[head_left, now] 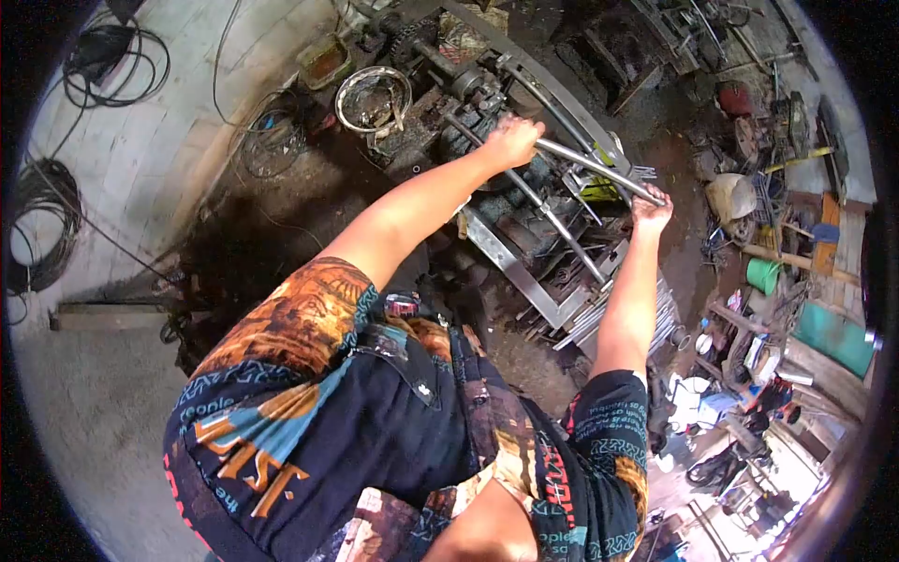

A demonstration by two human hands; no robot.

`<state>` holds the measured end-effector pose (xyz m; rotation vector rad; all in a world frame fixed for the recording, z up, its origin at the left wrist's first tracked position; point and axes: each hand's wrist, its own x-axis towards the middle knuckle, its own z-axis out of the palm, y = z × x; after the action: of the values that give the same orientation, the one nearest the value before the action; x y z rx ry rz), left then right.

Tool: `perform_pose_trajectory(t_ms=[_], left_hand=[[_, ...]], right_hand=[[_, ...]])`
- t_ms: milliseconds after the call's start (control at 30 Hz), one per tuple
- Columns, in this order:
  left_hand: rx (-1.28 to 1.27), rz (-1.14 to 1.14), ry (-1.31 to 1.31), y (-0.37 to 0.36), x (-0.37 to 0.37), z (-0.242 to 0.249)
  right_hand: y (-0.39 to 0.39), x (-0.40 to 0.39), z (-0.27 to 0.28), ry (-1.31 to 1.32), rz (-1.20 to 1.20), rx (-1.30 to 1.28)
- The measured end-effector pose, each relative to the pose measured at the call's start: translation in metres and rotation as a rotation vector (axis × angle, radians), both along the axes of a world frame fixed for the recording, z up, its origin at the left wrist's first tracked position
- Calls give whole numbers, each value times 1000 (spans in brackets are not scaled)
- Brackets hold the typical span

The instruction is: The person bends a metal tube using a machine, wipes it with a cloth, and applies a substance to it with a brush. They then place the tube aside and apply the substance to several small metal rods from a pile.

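Observation:
My left hand (513, 140) is closed around one end of a straight grey metal bar (599, 167), above an oily machine with a gear and shafts (464, 84). Closed on the bar's other end is my right hand (653, 208). The bar slants down to the right between my hands. Below it, a thinner long metal rod (552, 217) runs diagonally across the machine's flat steel frame (510, 262). Yellow-green pieces (599, 187) show just under the bar. What my left fingers touch underneath is hidden.
A bundle of metal rods (613, 323) lies near the frame's lower corner. A round dirty bucket (374, 101) stands left of the machine. Coiled cables (42, 225) lie at far left. Tools, scrap and a green container (763, 274) clutter the right side.

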<state>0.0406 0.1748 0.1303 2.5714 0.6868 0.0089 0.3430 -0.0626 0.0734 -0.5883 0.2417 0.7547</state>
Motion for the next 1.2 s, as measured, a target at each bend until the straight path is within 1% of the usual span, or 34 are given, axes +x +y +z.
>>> perform_pose_trajectory(t_ms=[33, 100, 167, 200, 233, 267, 300, 333, 367, 400, 433, 500, 567, 633, 667, 700, 733, 800, 833, 867, 967, 1000, 1067, 1100, 1167, 1200], left_hand=[[0, 9, 0, -1, -7, 8], [32, 34, -227, -6, -38, 22], [146, 93, -404, -12, -81, 22], [125, 178, -385, -17, -108, 25], [101, 261, -364, -23, -139, 28], [106, 340, -344, -30, -172, 25], [107, 410, -329, -36, -203, 22], [135, 522, -326, -47, -229, 24], [103, 608, -287, -57, -258, 16], [102, 671, -276, -64, -292, -7], [103, 736, -260, -72, -319, -25], [-35, 897, -66, -79, -339, -16], [-42, 945, -73, -72, -341, -24], [28, 826, -169, -54, -331, -23], [-43, 865, -218, -44, -321, -19], [58, 817, -336, -33, -313, -19], [-8, 849, -270, -20, -301, -6], [-15, 811, -347, 16, -294, -14], [61, 749, -369, 37, -293, -22], [69, 762, -368, 58, -290, -32], [72, 748, -238, 108, -276, -31], [55, 740, -239, 123, -270, -30], [45, 618, 53, 145, -258, -30], [32, 608, 49, 154, -254, -37], [-15, 511, 247, 161, -247, -48], [13, 505, 210, 165, -245, -54]], right_hand=[[-1, 4, -5, 2, -36, -26], [-5, 4, -9, 1, -10, -55], [3, -7, 5, 97, -56, -180], [7, -18, 17, 151, -137, -329], [12, -41, 29, 162, -128, -331], [11, -68, 40, 128, -143, -474], [3, -79, 46, 89, -166, -618], [-19, -78, 3, 42, 4, -569], [-45, -73, -39, -9, 171, -521], [-48, -101, -23, -2, 163, -547], [-39, -149, -4, 8, 160, -573], [-38, -197, 5, 22, 337, -628], [-33, -238, 4, -75, 485, -696], [-21, -263, -1, -123, 637, -661], [-9, -274, -1, -104, 660, -689], [5, -286, 7, -142, 701, -696], [21, -292, 15, -177, 764, -714], [57, -309, 32, -251, 863, -751], [75, -317, 37, -286, 896, -773], [90, -323, 35, -265, 897, -747], [128, -335, 36, -317, 929, -770], [143, -342, 44, -313, 905, -801], [162, -354, 54, -307, 868, -822], [170, -359, 56, -300, 836, -819], [175, -371, 64, -265, 794, -824], [180, -379, 69, -258, 786, -829]])
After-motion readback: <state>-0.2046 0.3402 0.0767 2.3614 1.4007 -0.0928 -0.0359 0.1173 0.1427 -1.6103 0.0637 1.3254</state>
